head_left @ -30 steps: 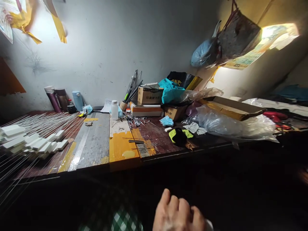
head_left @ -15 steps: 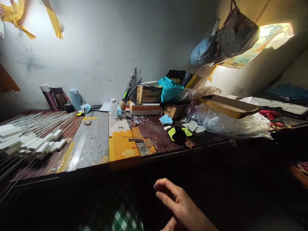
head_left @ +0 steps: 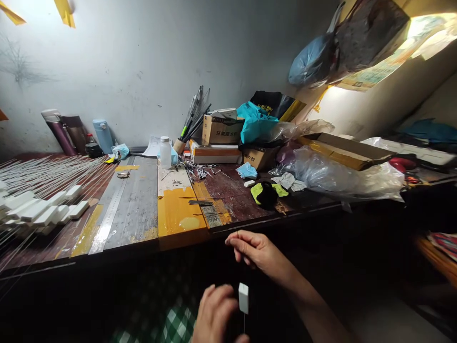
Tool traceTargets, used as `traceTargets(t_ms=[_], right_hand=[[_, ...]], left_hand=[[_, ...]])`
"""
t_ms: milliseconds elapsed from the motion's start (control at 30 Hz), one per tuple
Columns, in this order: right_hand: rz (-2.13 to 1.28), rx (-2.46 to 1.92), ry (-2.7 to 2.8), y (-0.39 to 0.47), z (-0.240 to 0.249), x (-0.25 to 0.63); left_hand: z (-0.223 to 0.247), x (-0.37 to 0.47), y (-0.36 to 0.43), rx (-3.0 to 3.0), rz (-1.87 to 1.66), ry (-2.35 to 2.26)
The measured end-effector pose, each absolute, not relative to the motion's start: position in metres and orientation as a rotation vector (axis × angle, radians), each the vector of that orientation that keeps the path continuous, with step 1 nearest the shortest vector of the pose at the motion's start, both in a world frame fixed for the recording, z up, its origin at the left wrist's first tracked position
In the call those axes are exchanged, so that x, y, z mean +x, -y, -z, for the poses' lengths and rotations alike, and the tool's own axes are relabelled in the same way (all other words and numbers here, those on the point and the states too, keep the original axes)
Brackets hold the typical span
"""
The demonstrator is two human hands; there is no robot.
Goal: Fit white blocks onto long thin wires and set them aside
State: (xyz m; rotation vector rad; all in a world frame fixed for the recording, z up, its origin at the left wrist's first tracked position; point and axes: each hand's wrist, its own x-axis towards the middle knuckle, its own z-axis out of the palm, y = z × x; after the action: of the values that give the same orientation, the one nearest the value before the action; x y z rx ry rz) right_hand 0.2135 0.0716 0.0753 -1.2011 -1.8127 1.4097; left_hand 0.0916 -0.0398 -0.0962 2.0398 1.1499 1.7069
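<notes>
Below and to the right of the yellow patch (head_left: 178, 205) on the worktop (head_left: 137, 205), there's the white block (head_left: 243, 298), upright in the dark, its long axis close to vertical and a thin rod (head_left: 244, 323) running down beneath it. And look at the right hand (head_left: 252, 247): just past the patch's lower right, it's over the block, thumb and forefinger pinched closed on what looks like a thin rod. Same one? The stretch between is too dark to call.

Now the left hand (head_left: 216, 312), lower down from the patch, and it's the nearer one! Fingers loosely curled, nothing visibly gripped, the block just beside them on the right; touching or not, the blur won't say.

Tight up top: the worktop's front edge runs just above the right fingertips. Checked green cloth (head_left: 180, 324) sits straight below the patch, left of the left hand. More room beyond, right of the patch: dark space past the block, though the right forearm slants across it.
</notes>
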Motion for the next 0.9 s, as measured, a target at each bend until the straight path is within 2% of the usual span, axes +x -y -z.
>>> traceTargets(t_ms=[133,200,300,500,733,900], right_hand=[[-1.508,-1.034,1.835,-0.089,-0.085,0.201],[-1.592,-0.937,1.848,-0.096,-0.087,0.192],[-1.593,-0.873,1.878,-0.105,-0.087,0.181],[-1.29,-0.976,1.865,-0.122,-0.087,0.157],[-0.946,-0.978,1.838,-0.151,-0.082,0.127],[-0.847,-1.002,1.75,-0.124,-0.072,0.138]], left_hand=[[0.066,0.075,0.029,1.211,-1.136,-0.979],[0.057,0.074,0.021,1.021,-1.067,-0.916],[0.056,0.072,0.011,0.879,-1.157,-0.931],[0.061,0.064,-0.001,0.788,-1.408,-1.04],[0.057,0.059,-0.01,0.8,-1.43,-1.143],[0.05,0.05,-0.023,0.777,-1.46,-1.148]])
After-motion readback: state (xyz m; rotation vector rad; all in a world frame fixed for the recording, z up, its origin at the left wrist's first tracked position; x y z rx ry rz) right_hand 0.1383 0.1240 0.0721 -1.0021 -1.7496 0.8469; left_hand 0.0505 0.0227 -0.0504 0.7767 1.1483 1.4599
